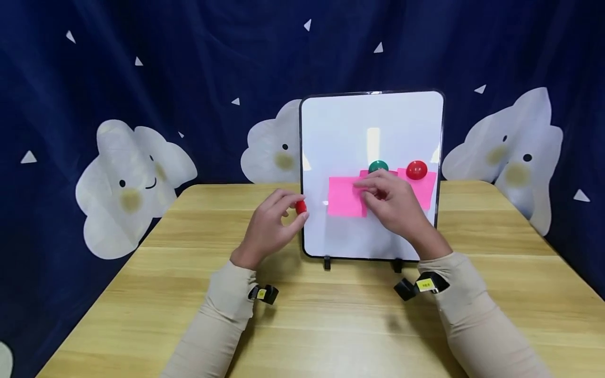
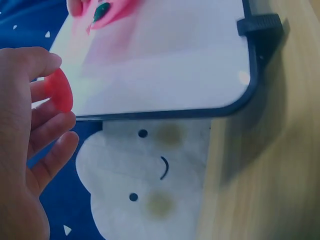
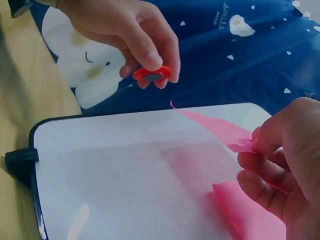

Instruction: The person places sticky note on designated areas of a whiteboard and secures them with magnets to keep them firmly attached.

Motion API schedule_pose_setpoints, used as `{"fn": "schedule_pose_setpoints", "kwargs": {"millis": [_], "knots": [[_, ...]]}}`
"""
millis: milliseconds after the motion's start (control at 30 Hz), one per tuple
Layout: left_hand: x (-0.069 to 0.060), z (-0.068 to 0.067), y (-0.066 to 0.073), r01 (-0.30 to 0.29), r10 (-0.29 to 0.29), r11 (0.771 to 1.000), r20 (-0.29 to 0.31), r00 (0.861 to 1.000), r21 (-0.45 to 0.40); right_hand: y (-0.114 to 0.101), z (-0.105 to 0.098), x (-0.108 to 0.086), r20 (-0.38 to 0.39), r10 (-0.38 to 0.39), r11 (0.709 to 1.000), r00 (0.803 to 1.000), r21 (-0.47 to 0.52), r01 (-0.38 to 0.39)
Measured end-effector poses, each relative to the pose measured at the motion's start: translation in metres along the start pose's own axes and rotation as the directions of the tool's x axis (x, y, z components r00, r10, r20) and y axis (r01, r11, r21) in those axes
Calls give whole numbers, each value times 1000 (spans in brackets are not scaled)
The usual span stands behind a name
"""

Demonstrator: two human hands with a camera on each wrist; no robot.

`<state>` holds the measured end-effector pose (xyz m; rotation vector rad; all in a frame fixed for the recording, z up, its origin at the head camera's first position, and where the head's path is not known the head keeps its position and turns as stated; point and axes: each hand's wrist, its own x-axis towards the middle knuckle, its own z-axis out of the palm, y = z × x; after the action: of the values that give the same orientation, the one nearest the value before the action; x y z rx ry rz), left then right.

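Note:
My left hand (image 1: 270, 227) pinches a round red magnet (image 1: 301, 207) between thumb and fingers, just off the left edge of the whiteboard (image 1: 335, 126). In the right wrist view the dark disc on that magnet's back (image 3: 152, 77) shows. My right hand (image 1: 394, 203) pinches a pink paper note (image 1: 344, 197) by its right side. Seen from the right wrist, this note stands away from the board's surface. Behind the right hand, a green magnet (image 1: 378, 165) sits over another pink note, mostly hidden. At the right, a second red magnet (image 1: 417, 170) sits on a pink note (image 1: 427, 191).
The whiteboard stands upright on small black feet (image 1: 327, 263) on a wooden table (image 1: 321, 325). Behind it hangs a dark blue curtain (image 1: 212, 47) with white clouds and small triangles. Each wrist wears a black strap with a camera (image 1: 405, 289).

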<state>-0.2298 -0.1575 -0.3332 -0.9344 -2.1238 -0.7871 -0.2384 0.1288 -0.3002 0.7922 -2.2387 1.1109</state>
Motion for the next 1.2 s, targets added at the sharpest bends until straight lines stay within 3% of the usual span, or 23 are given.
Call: {"fn": "schedule_pose_setpoints", "kwargs": {"millis": [200,533,767,1000,1200], "knots": [[8,6,8,-37,37,999,-23,999,-5,-3,2,4,-43,-51,996,998,-69,48],[13,24,19,-75,75,997,-12,997,19,3,2,3,-72,-46,988,996,-153,34],[13,18,20,-59,59,997,-6,998,45,1,16,6,-126,-102,980,987,-184,78],[17,15,23,-97,97,993,4,995,66,5,25,8,-140,-165,960,976,-252,126],[19,13,21,-96,97,990,-7,995,100,10,34,10,-142,-229,945,963,-271,184]]}}
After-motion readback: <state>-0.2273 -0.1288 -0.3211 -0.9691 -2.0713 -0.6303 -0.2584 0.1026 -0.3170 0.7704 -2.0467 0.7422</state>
